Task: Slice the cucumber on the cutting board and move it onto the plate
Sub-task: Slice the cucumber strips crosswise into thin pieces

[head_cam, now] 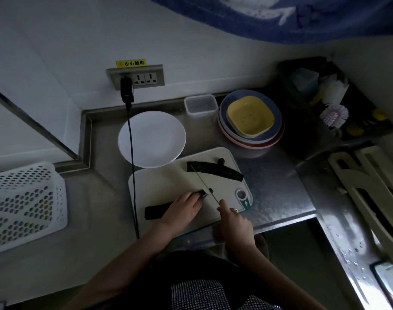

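**Knife at the cucumber's tip**

At lower centre, the left hand (184,208) lies curled over a cucumber piece (156,211) on the cutting board (168,182). The right hand (233,222) grips a knife (204,184) beside its end. Another piece (215,170) lies farther up the board. The plate (152,138) sits just above. A yellow label (131,63) reads "小心触电".

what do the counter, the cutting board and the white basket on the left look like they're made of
Counter: probably stainless steel, grey with a brushed sheen and glare along its edge.
Cutting board: likely plastic, matte off-white, with rounded corners and a moulded hanging hole.
Basket: likely moulded plastic, white, its walls pierced with regular holes.
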Demonstrator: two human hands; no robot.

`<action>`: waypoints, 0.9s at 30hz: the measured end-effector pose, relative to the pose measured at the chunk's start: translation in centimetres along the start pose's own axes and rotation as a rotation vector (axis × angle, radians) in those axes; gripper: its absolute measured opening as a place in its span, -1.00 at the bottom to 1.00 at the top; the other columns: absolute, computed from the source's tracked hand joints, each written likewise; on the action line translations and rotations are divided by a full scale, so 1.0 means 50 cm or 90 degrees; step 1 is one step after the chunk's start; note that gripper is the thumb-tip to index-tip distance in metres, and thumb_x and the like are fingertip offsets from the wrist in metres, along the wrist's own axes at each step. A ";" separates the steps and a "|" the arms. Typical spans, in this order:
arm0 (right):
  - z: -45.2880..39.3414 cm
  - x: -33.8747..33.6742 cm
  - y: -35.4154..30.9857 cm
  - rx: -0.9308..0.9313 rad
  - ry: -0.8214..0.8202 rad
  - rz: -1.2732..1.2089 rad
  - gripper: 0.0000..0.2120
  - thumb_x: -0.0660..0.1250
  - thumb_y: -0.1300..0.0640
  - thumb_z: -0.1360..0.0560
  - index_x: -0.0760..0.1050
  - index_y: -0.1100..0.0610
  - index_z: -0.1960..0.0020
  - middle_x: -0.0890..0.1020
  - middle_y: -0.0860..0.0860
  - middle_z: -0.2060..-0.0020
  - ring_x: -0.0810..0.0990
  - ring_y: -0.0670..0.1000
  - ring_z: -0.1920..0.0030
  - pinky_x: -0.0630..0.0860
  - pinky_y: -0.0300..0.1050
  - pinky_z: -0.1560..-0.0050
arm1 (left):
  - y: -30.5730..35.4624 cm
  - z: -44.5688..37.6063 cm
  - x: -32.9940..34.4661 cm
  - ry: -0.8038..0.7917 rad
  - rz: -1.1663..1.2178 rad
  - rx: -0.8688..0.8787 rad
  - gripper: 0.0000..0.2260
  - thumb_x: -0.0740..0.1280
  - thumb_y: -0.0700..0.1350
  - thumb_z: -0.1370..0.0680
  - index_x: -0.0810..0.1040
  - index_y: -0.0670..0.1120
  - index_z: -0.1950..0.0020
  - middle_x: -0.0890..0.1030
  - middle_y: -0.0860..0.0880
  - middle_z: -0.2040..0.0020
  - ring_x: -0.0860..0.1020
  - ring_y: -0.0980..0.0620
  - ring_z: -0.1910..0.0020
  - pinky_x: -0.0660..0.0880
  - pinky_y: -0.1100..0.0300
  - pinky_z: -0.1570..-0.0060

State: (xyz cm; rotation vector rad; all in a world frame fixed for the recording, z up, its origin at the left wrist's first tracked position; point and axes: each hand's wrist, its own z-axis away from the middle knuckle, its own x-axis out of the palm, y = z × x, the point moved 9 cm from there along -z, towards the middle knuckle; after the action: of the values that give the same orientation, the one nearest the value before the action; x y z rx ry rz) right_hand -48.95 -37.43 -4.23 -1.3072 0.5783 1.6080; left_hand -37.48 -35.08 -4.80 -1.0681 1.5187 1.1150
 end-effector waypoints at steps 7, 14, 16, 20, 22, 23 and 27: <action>0.005 0.015 -0.023 -0.047 -0.041 0.010 -0.71 0.06 0.08 -0.63 0.19 0.05 -0.34 0.59 0.08 -0.07 0.62 0.19 0.01 0.54 0.04 0.10 | 0.004 0.005 -0.004 -0.007 -0.003 0.015 -0.63 0.20 -0.24 -0.35 0.63 -0.18 -0.09 0.60 -0.11 0.01 0.54 -0.10 0.03 0.57 0.15 0.27; 0.004 0.027 -0.020 -0.044 -0.061 0.022 -0.67 0.09 0.16 -0.60 0.19 0.04 -0.35 0.58 0.08 -0.07 0.62 0.19 0.00 0.51 0.01 0.12 | -0.001 0.008 0.002 0.007 0.038 0.018 -0.67 0.27 -0.23 -0.32 0.53 -0.19 -0.08 0.45 -0.11 -0.03 0.41 -0.10 -0.02 0.58 0.12 0.28; 0.002 0.029 -0.020 -0.044 -0.062 0.022 -0.67 0.08 0.15 -0.60 0.19 0.04 -0.35 0.59 0.08 -0.07 0.62 0.19 -0.01 0.50 0.00 0.13 | 0.000 0.007 0.005 -0.001 0.034 0.020 -0.67 0.31 -0.21 -0.30 0.58 -0.18 -0.06 0.44 -0.10 -0.03 0.41 -0.09 -0.02 0.56 0.14 0.29; -0.004 0.033 -0.018 -0.045 -0.068 0.022 -0.66 0.09 0.16 -0.60 0.17 0.03 -0.36 0.60 0.09 -0.04 0.62 0.19 0.00 0.50 0.02 0.15 | -0.003 0.008 0.009 -0.007 0.027 0.017 -0.67 0.15 -0.19 -0.37 0.44 -0.16 -0.12 0.41 -0.09 -0.05 0.41 -0.09 -0.03 0.56 0.14 0.28; -0.005 0.035 -0.017 -0.044 -0.078 0.016 -0.66 0.10 0.18 -0.59 0.17 0.03 -0.34 0.60 0.10 -0.03 0.62 0.20 0.01 0.50 0.03 0.14 | -0.002 0.006 0.012 -0.019 0.026 0.016 -0.65 0.10 -0.18 -0.37 0.48 -0.16 -0.10 0.48 -0.10 -0.02 0.42 -0.09 -0.03 0.55 0.15 0.30; -0.006 0.035 -0.016 -0.041 -0.084 0.013 -0.66 0.11 0.20 -0.58 0.17 0.03 -0.33 0.60 0.11 -0.03 0.62 0.20 0.01 0.51 0.03 0.13 | -0.002 0.006 0.013 -0.025 0.024 0.014 -0.64 0.10 -0.18 -0.36 0.49 -0.16 -0.09 0.53 -0.10 0.00 0.43 -0.09 -0.02 0.54 0.16 0.31; -0.013 0.038 -0.013 -0.029 -0.097 0.011 -0.61 0.12 0.26 -0.54 0.16 0.04 -0.33 0.61 0.12 0.00 0.62 0.20 0.02 0.53 0.05 0.11 | -0.001 0.008 0.017 -0.044 0.041 0.011 -0.65 0.09 -0.20 -0.35 0.44 -0.17 -0.10 0.61 -0.11 0.00 0.59 -0.12 0.02 0.57 0.16 0.29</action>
State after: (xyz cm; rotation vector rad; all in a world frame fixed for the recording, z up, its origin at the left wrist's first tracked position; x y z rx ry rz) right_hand -48.01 -36.97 -6.05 -1.2030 0.4637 1.7257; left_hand -37.50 -34.80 -5.67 -0.9649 1.5144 1.1699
